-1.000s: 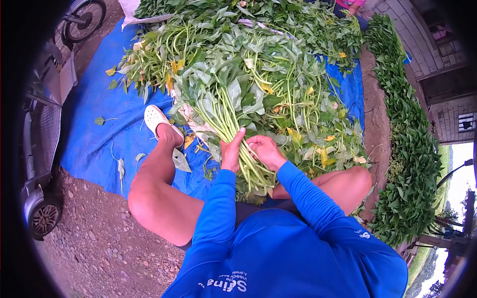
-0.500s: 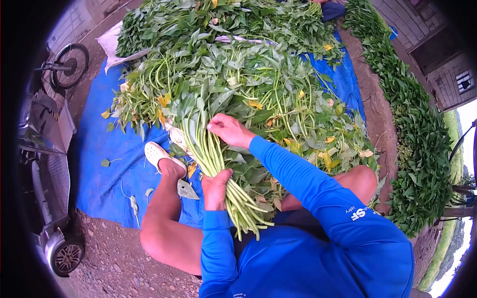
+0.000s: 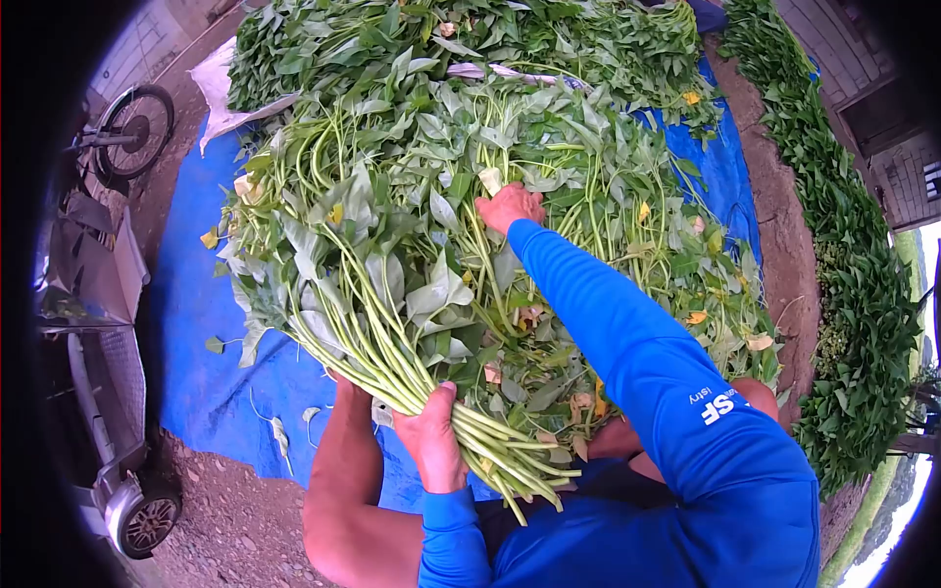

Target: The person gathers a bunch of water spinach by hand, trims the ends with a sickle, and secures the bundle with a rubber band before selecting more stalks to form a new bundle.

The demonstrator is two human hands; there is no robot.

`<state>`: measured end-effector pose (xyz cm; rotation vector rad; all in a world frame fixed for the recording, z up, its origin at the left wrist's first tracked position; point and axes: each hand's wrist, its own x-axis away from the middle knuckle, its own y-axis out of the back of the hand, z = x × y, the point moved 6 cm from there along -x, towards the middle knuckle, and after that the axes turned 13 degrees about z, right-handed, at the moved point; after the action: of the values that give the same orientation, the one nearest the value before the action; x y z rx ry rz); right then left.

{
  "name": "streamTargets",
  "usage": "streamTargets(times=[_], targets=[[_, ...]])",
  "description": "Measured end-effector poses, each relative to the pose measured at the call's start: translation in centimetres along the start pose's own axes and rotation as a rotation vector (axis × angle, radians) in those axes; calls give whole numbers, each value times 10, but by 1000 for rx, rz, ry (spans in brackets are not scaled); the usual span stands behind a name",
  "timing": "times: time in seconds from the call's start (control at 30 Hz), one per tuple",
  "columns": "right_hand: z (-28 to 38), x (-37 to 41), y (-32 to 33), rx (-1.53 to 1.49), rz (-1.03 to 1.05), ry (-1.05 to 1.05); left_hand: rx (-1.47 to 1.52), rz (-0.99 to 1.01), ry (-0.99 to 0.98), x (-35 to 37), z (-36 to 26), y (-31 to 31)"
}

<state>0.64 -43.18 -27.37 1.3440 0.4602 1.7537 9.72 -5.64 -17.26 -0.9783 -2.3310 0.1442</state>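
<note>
My left hand (image 3: 431,441) is wrapped round the lower stems of a bunch of water spinach (image 3: 377,338), its leaves pointing up and left and its cut stem ends sticking out toward my lap. Farther up, my right hand (image 3: 512,208) reaches into the loose water spinach pile (image 3: 578,225). Its fingers are curled beside a pale, yellowish piece (image 3: 490,180) among the stalks; what they grip is partly hidden. Yellowed leaves are scattered through the pile.
A blue tarp (image 3: 211,382) lies beneath the greens. More greens (image 3: 333,49) are heaped at the back, near a pale sack (image 3: 214,83). At left stand a wheel (image 3: 137,132) and a vehicle (image 3: 118,392). A long row of leafy bundles (image 3: 853,294) runs along the right.
My right hand has left the held bunch and moved up and right into the pile. The bunch in my left hand has tilted, its leafy end swinging left.
</note>
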Motion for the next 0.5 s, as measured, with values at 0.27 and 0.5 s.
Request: streamTargets(times=[0.27,0.5], targets=[[1,-46,3,211,209,56,27,28,99,-10,10,-9],[-25,-40,72,86,53,226,22,-40,8,-10,-6,15]])
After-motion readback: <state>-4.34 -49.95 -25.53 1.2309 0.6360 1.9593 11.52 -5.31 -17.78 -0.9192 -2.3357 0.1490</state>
